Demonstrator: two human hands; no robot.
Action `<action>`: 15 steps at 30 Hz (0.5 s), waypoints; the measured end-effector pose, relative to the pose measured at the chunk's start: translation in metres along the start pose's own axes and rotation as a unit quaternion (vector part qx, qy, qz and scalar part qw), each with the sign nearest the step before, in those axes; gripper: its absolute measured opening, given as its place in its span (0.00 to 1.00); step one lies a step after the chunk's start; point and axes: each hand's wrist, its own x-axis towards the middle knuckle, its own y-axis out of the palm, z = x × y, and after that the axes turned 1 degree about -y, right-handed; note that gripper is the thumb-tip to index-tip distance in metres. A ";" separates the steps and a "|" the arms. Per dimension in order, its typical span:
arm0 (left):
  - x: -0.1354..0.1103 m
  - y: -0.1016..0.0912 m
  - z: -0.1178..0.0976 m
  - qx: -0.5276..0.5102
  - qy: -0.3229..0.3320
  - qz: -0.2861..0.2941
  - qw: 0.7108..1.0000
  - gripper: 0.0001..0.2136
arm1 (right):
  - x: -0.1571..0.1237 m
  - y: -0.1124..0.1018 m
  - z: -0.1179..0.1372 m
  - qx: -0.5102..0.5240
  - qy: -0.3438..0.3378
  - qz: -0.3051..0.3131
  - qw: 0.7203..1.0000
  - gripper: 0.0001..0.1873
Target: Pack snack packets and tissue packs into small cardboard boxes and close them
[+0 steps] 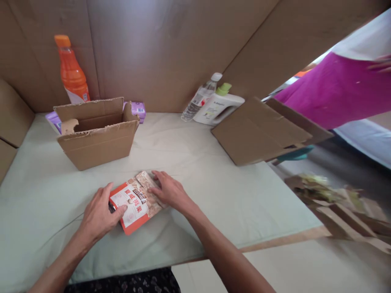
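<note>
A red and white snack packet lies flat on the pale green table cover near the front edge. My left hand rests on the packet's left side, thumb on its face and fingers curled around its edge. My right hand presses on the packet's upper right part with the fingers laid over it. Both hands grip the packet against the table.
An open cardboard box stands behind on the left, with an orange drink bottle and purple packs beyond it. A water bottle, a white detergent bottle and flat cardboard lie at the right. A person in a magenta sleeve is at the far right.
</note>
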 end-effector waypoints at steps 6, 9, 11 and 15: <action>-0.012 0.004 0.004 -0.060 0.008 -0.015 0.998 0.33 | 0.008 -0.010 -0.002 0.153 -0.063 0.177 0.970 0.27; -0.024 0.011 0.008 -0.111 0.025 -0.030 0.993 0.32 | -0.003 -0.015 -0.002 0.212 -0.095 0.269 0.934 0.34; -0.031 0.014 0.011 -0.174 0.018 -0.027 0.984 0.32 | -0.013 -0.017 0.001 0.226 -0.103 0.307 0.919 0.32; -0.039 0.015 0.017 -0.279 -0.037 0.008 0.960 0.35 | -0.032 -0.021 0.016 0.220 -0.134 0.305 0.917 0.20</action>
